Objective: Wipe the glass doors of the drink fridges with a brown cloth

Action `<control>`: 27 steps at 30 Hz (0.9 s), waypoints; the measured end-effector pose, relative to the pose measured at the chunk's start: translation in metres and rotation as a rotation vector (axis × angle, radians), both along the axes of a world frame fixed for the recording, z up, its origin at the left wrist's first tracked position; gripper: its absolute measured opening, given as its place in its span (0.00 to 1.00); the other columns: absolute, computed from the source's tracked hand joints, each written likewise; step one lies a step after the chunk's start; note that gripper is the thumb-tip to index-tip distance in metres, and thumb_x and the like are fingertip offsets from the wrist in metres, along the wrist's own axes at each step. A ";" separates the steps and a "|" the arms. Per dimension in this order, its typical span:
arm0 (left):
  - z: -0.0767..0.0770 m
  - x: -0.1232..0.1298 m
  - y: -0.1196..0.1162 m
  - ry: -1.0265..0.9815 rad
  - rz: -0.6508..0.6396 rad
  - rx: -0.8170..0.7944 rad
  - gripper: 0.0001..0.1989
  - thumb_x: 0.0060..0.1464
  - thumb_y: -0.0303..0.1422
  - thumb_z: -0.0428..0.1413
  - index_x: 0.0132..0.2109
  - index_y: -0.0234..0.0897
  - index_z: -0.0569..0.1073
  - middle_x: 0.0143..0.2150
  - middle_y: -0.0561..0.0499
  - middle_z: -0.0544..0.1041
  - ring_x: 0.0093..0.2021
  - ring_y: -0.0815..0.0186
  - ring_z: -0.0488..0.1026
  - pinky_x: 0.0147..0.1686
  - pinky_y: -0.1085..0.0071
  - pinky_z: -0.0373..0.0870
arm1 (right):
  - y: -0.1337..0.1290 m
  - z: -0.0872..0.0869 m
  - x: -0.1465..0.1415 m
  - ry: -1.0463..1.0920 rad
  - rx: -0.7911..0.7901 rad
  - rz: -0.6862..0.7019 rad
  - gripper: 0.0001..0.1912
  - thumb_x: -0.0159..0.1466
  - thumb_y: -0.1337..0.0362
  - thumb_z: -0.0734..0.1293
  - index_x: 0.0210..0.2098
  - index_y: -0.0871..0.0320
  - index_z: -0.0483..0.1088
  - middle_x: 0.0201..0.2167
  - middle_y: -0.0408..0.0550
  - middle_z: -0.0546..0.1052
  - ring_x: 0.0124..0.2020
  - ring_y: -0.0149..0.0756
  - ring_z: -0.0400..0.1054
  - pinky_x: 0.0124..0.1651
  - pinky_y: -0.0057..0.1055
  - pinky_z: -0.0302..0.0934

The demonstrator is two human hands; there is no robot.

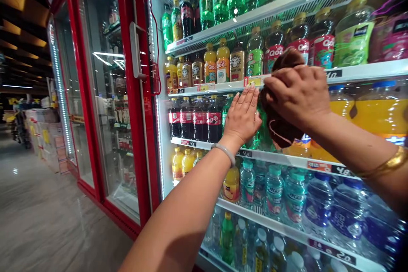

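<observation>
My left hand [242, 114] reaches up to the front edge of a fridge shelf [219, 88], its fingers stretched out and lying close together near a price label. It holds nothing. Just to its right, my right hand [298, 93] is closed around a dark brown cloth [280, 129], which hangs below and bunches above the fingers. The cloth is in front of the shelf edge and partly hides bottles behind. Qoo bottles [210, 63] stand on the shelf above my left hand, and dark cola bottles [199, 120] are on the shelf below.
More shelves hold green bottles [219, 0], large orange drink bottles [379, 114] and water bottles [318, 202]. A red-framed glass door [127, 93] with a handle is at the left. Stacked boxes [47, 136] line the grey floor [57, 216] farther left.
</observation>
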State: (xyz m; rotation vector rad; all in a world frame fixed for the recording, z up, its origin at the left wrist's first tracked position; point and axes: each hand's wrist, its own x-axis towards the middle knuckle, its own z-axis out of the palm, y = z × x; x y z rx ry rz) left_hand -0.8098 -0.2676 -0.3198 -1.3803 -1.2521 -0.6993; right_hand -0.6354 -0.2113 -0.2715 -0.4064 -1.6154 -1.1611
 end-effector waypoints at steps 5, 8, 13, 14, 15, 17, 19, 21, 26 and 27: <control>-0.002 -0.002 0.003 0.020 -0.075 0.057 0.32 0.68 0.31 0.41 0.76 0.27 0.53 0.79 0.40 0.55 0.81 0.60 0.45 0.80 0.58 0.39 | 0.003 -0.033 0.010 0.091 0.094 0.010 0.18 0.73 0.53 0.61 0.56 0.53 0.74 0.54 0.53 0.78 0.51 0.50 0.64 0.52 0.47 0.50; -0.002 -0.005 0.006 0.029 -0.110 0.073 0.31 0.69 0.30 0.39 0.76 0.27 0.54 0.79 0.40 0.56 0.80 0.61 0.46 0.80 0.59 0.39 | -0.001 -0.051 0.000 -0.019 0.177 0.020 0.14 0.72 0.56 0.63 0.52 0.52 0.76 0.49 0.49 0.81 0.47 0.47 0.65 0.53 0.46 0.49; -0.001 -0.007 0.009 0.004 -0.138 0.078 0.31 0.70 0.33 0.39 0.75 0.27 0.55 0.78 0.40 0.59 0.80 0.63 0.48 0.79 0.61 0.39 | -0.002 -0.020 -0.008 -0.123 0.085 0.037 0.16 0.73 0.57 0.61 0.54 0.51 0.74 0.52 0.50 0.79 0.49 0.47 0.64 0.51 0.45 0.49; -0.001 -0.006 0.009 0.003 -0.137 0.084 0.31 0.70 0.33 0.39 0.75 0.27 0.55 0.78 0.40 0.59 0.80 0.63 0.48 0.79 0.61 0.39 | -0.001 -0.015 -0.006 -0.080 0.057 0.048 0.17 0.73 0.56 0.60 0.55 0.52 0.74 0.54 0.52 0.79 0.51 0.48 0.64 0.52 0.45 0.48; -0.001 -0.006 0.009 0.004 -0.135 0.088 0.31 0.69 0.32 0.39 0.75 0.27 0.55 0.78 0.40 0.59 0.80 0.62 0.48 0.79 0.61 0.39 | 0.000 -0.014 -0.005 -0.026 0.030 0.061 0.18 0.73 0.56 0.60 0.56 0.53 0.73 0.55 0.54 0.78 0.53 0.49 0.63 0.53 0.46 0.48; -0.001 -0.004 0.009 0.008 -0.127 0.091 0.31 0.68 0.30 0.39 0.75 0.27 0.56 0.78 0.40 0.59 0.80 0.62 0.48 0.80 0.60 0.38 | 0.000 -0.021 -0.005 0.071 -0.019 0.087 0.19 0.73 0.55 0.60 0.58 0.54 0.72 0.58 0.56 0.76 0.55 0.52 0.62 0.54 0.48 0.48; -0.002 -0.004 0.009 0.018 -0.130 0.085 0.31 0.69 0.31 0.39 0.75 0.26 0.56 0.78 0.39 0.59 0.80 0.61 0.47 0.80 0.60 0.38 | -0.002 -0.035 -0.009 0.103 -0.050 0.084 0.19 0.73 0.57 0.59 0.59 0.54 0.72 0.58 0.57 0.76 0.55 0.53 0.61 0.55 0.49 0.48; -0.003 -0.006 0.009 0.022 -0.150 0.079 0.31 0.69 0.32 0.38 0.75 0.26 0.55 0.78 0.39 0.58 0.81 0.62 0.45 0.80 0.60 0.38 | -0.004 -0.044 -0.015 0.072 -0.052 0.063 0.20 0.73 0.59 0.58 0.60 0.53 0.71 0.57 0.55 0.76 0.54 0.52 0.62 0.55 0.49 0.49; -0.003 -0.008 0.011 -0.017 -0.189 0.077 0.32 0.70 0.37 0.38 0.76 0.28 0.51 0.78 0.40 0.58 0.81 0.63 0.44 0.79 0.59 0.40 | -0.005 -0.019 -0.016 -0.120 -0.091 0.097 0.22 0.72 0.60 0.57 0.62 0.49 0.70 0.56 0.53 0.76 0.54 0.51 0.63 0.55 0.50 0.51; -0.003 -0.008 0.010 -0.017 -0.182 0.074 0.32 0.70 0.38 0.39 0.76 0.27 0.51 0.78 0.39 0.58 0.80 0.63 0.45 0.79 0.59 0.40 | -0.004 -0.014 -0.014 -0.116 -0.103 0.113 0.22 0.72 0.60 0.57 0.62 0.49 0.71 0.57 0.54 0.76 0.54 0.52 0.63 0.54 0.51 0.51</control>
